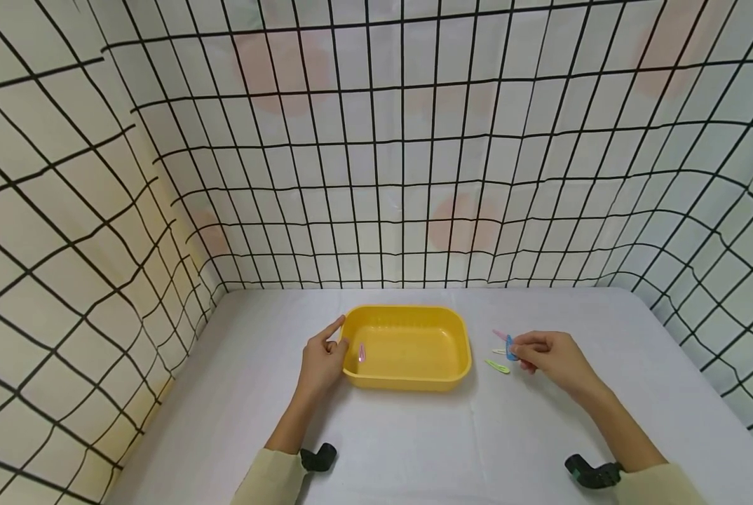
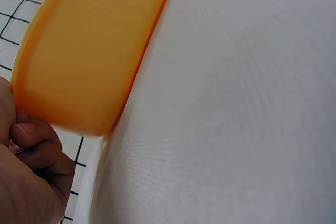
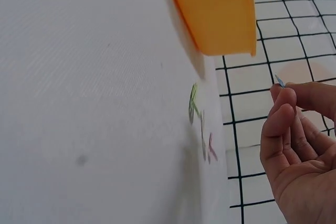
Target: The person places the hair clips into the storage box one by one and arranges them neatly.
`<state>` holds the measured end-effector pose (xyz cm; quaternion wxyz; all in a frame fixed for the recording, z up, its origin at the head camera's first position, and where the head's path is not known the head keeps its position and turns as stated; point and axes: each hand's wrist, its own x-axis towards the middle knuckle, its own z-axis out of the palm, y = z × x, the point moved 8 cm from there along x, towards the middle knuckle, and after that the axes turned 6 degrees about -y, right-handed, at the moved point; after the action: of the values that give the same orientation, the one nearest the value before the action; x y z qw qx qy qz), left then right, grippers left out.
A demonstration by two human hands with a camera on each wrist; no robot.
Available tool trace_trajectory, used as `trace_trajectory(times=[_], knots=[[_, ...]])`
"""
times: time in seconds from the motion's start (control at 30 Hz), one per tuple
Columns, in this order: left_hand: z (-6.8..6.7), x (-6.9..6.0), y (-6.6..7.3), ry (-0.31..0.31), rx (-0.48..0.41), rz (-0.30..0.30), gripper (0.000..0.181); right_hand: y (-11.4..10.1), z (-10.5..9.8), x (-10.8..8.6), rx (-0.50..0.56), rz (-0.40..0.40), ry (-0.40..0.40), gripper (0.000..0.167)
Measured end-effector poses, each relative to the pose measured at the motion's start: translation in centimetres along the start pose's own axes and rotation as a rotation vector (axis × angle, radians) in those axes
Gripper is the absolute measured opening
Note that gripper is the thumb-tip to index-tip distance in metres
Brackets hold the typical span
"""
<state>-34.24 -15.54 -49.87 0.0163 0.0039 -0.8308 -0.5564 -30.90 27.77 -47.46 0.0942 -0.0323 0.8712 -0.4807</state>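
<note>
A yellow plastic tray (image 1: 408, 384) sits on the white table, with one pink hair clip (image 1: 362, 353) inside near its left end. My left hand (image 1: 322, 359) grips the tray's left rim, thumb at the edge and other fingers curled outside; the left wrist view shows these fingers (image 2: 39, 145) against the tray wall (image 2: 89, 51). Right of the tray, my right hand (image 1: 556, 358) pinches a blue hair clip (image 1: 511, 348) between thumb and fingertips. Beneath and beside it lie a green hair clip (image 1: 498, 367), a pale one (image 1: 499, 351) and a pink one (image 1: 500, 334).
A black wire grid (image 1: 402, 147) backed by white cloth stands behind the table and along both sides. White cloth (image 1: 414, 442) covers the tabletop. Black wrist mounts (image 1: 318, 458) sit at the sleeve ends.
</note>
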Motion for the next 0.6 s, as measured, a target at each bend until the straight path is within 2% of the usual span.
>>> trace_trajectory(times=[0.27, 0.6], knots=[[-0.1, 0.0, 0.0, 0.006, 0.013, -0.024, 0.049, -2.4, 1.4, 1.3, 0.069, -0.032, -0.011, 0.041], [0.0, -0.1, 0.0, -0.001, 0.028, -0.009, 0.05, -4.2, 3.6, 3.0, 0.16, -0.024, -0.036, 0.038]])
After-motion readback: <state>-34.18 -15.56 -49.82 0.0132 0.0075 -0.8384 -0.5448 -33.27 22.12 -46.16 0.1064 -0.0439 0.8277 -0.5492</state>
